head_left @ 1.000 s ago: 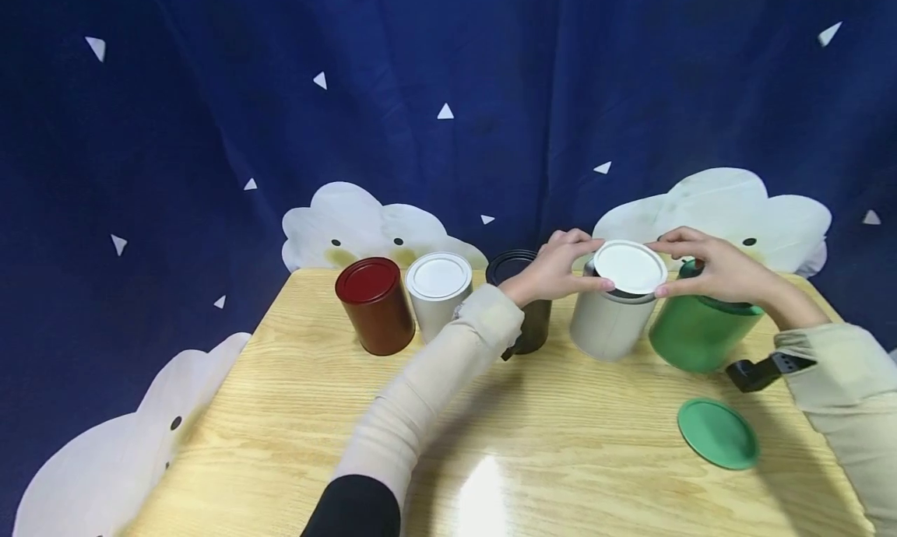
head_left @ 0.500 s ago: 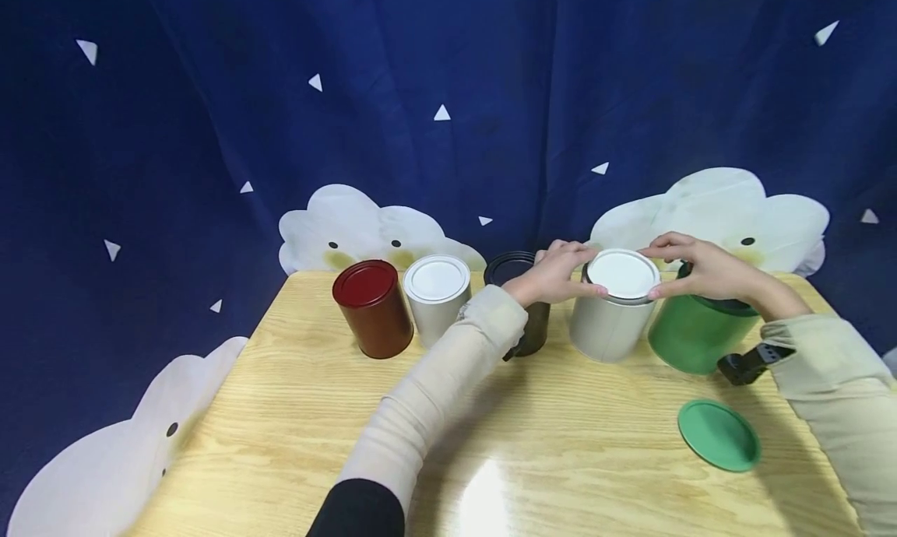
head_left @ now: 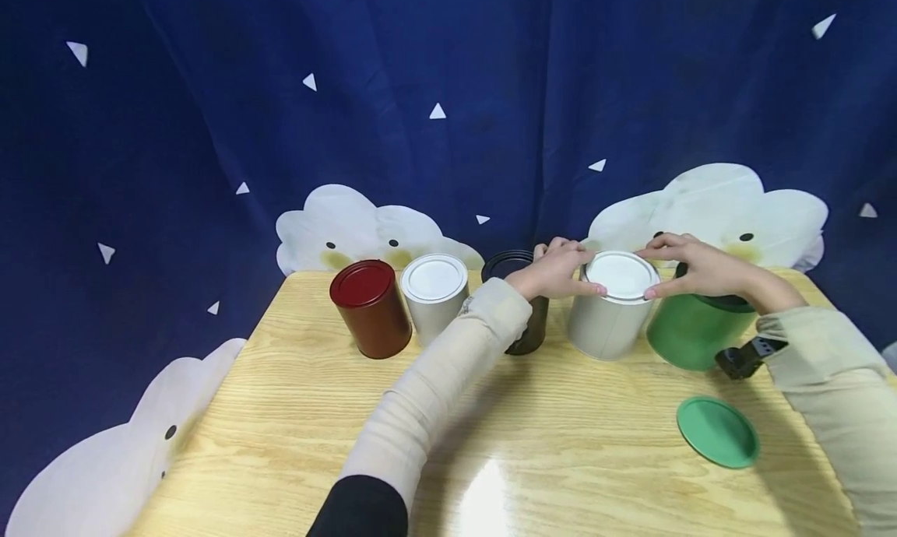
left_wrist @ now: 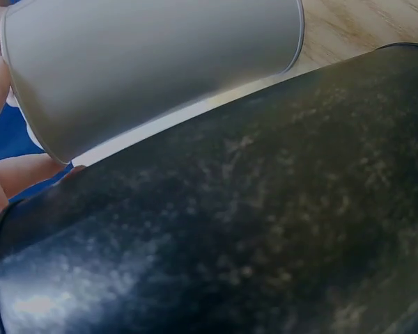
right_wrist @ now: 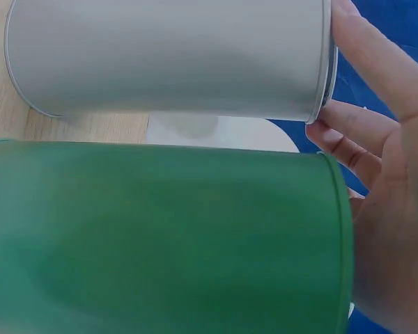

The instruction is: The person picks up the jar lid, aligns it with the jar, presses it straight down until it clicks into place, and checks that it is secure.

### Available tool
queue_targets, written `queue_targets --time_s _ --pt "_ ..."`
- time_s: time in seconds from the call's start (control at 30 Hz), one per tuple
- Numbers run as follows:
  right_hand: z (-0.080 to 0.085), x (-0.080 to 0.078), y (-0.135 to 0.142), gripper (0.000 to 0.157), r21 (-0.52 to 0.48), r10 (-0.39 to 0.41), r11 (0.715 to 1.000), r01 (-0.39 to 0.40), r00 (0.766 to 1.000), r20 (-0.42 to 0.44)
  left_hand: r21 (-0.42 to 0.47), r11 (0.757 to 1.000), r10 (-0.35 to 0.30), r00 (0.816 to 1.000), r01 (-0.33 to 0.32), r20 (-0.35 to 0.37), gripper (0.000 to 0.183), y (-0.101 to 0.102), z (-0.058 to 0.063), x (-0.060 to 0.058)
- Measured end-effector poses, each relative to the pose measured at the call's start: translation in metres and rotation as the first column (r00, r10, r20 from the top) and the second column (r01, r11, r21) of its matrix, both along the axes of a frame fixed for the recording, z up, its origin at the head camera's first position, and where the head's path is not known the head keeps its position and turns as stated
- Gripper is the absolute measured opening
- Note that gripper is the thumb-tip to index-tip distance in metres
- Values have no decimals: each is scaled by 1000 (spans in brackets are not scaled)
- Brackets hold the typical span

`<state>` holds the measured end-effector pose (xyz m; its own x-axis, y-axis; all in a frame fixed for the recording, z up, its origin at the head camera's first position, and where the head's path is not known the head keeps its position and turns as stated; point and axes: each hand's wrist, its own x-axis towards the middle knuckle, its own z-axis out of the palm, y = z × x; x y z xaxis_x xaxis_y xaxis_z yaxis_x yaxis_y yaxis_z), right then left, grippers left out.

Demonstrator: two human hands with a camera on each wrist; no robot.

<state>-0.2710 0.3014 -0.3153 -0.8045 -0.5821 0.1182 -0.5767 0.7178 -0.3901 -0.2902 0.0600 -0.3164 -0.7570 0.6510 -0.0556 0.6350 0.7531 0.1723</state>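
Observation:
A white lid [head_left: 620, 275] lies over the mouth of a white can [head_left: 608, 327], between my two hands. My left hand [head_left: 554, 271] holds the lid's left edge, thumb at the front and fingers behind. On the opposite side my right hand [head_left: 708, 272] grips the edge the same way, with its thumb at the rim in the right wrist view. A black can [left_wrist: 230, 209] fills much of the left wrist view, below the white can. Under my right wrist stands a green can [head_left: 690, 338], its dark opening partly hidden by the hand.
A green lid [head_left: 718, 432] lies flat on the wooden table [head_left: 294, 443], in front of the green can. Further left stand a dark red can [head_left: 374, 315] and another white can [head_left: 434, 288], both lidded. A blue curtain [head_left: 420, 39] hangs behind the table.
The white lid has come down from a tilted position above the can onto its mouth, both hands moving with it. The other cans and the green lid have stayed put.

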Motion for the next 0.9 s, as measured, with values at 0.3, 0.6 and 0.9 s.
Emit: queue_targets --time_s 0.3,0.6,0.9 --pt "-2 4 1 58 -43 -52 998 50 998 -40 58 998 -1 999 3 -48 60 0 -2 1" --pt "-8 6 -5 55 -47 -41 998 38 997 -69 41 999 19 998 -16 -64 57 -1 2 3" --pt "-9 4 -7 51 -56 -29 998 24 995 -96 89 996 30 998 -26 -49 55 -3 1 0"
